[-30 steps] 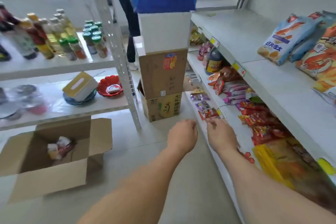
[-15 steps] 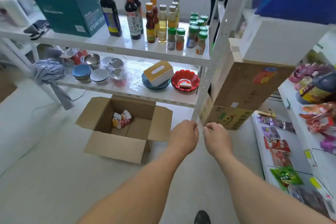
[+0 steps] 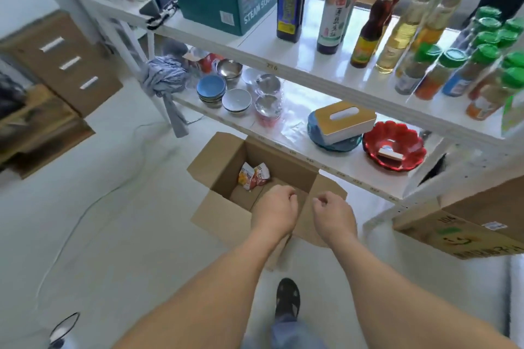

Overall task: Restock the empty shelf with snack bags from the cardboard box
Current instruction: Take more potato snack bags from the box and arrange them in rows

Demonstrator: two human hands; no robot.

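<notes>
Reaching toward the open cardboard box [image 3: 226, 204] on the floor, you kept your left hand [image 3: 276, 208] and right hand [image 3: 333, 212] loosely curled and empty, because the snack bags [image 3: 253, 176] lay at its bottom.

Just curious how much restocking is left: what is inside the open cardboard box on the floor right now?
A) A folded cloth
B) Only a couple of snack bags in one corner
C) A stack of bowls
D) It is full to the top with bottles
B: the cardboard box shows mostly bare bottom, with just a couple of snack bags in its far corner.
</notes>
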